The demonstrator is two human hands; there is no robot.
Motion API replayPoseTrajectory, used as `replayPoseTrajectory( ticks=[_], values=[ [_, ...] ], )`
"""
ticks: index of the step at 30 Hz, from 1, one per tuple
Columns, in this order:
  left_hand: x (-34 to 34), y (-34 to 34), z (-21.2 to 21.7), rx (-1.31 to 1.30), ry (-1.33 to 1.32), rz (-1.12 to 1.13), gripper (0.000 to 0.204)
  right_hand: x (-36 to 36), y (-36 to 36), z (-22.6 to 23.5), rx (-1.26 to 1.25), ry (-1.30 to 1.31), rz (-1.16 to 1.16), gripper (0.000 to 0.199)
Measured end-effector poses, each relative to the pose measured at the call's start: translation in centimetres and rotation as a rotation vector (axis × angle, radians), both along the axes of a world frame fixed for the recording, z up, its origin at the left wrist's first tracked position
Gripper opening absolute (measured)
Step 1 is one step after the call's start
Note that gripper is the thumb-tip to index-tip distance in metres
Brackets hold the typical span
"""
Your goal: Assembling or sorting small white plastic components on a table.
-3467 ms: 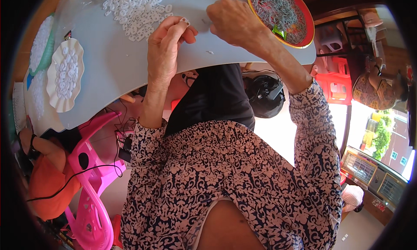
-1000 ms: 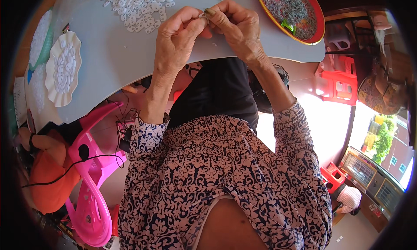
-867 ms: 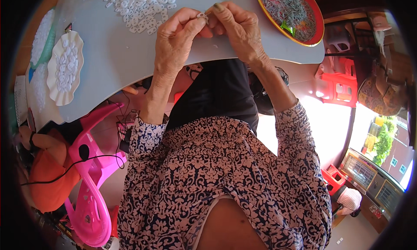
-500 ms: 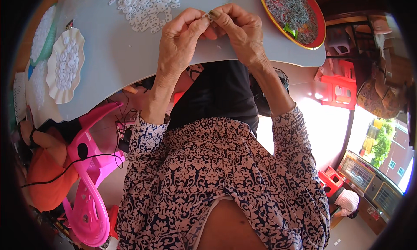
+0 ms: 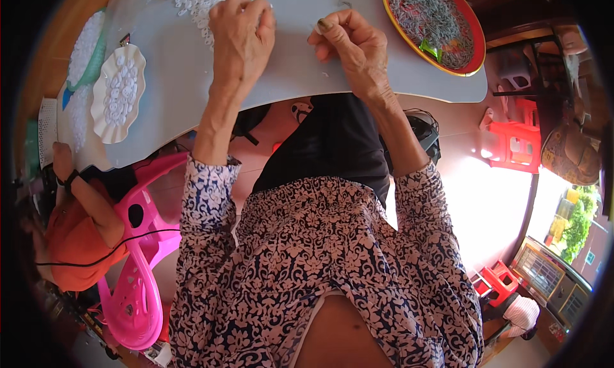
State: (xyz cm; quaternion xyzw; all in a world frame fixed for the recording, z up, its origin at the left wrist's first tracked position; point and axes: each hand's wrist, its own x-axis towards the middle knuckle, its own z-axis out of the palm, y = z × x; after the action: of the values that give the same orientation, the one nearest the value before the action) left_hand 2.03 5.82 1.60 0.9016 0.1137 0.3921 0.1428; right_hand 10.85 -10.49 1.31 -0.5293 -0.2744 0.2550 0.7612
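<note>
My left hand (image 5: 240,45) hovers at the near edge of a heap of small white oval plastic pieces (image 5: 198,4). Its fingers curl inward and their tips are hidden, so what they hold, if anything, does not show. To the right of it, over the grey table (image 5: 294,73), my right hand (image 5: 355,45) pinches a small white plastic piece (image 5: 317,29) between thumb and forefinger. Near that hand, at the right, stands a round red tray (image 5: 478,47) with a yellow rim, full of thin grey metal pins (image 5: 425,16).
A wavy-edged cream dish (image 5: 101,115) of white pieces sits at the table's left, beside a green container (image 5: 96,59) of more white bits. Someone in orange (image 5: 83,246) is at the left, near a pink plastic chair (image 5: 137,297). Red stools (image 5: 511,144) stand at the right.
My hands were together at the fingertips and are now apart. The left hand has moved left and away from me to the heap; the right hand stays nearly in place.
</note>
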Motion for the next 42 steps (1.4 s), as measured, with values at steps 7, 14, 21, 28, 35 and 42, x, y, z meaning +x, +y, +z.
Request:
replayPoseTrajectory(
  ticks=[7,14,21,28,35,42],
  values=[
    [1.7,2.9,-0.2,0.306,0.305,0.045,0.018,0.2,-0.3,-0.2,-0.022,-0.076,0.043,0.018],
    [2.3,2.8,-0.4,0.141,0.288,-0.146,0.020,0.3,-0.2,-0.5,0.012,-0.104,0.040,0.018],
    [2.9,3.1,-0.4,0.163,0.227,-0.262,0.022,0.1,-0.2,-0.7,-0.030,-0.175,-0.057,0.015],
    [2.4,0.2,1.1,-0.182,0.297,-0.265,0.012,0.2,-0.8,-0.8,-0.002,-0.133,-0.065,0.015],
    [0.8,-1.4,3.1,-1.314,0.349,-0.493,0.021,-0.1,-0.5,-0.3,0.049,-0.097,-0.028,0.020],
    [0.7,-1.4,2.8,-1.266,0.365,-0.540,0.022,0.0,-0.5,-0.6,0.016,-0.145,-0.019,0.024]
  ],
)
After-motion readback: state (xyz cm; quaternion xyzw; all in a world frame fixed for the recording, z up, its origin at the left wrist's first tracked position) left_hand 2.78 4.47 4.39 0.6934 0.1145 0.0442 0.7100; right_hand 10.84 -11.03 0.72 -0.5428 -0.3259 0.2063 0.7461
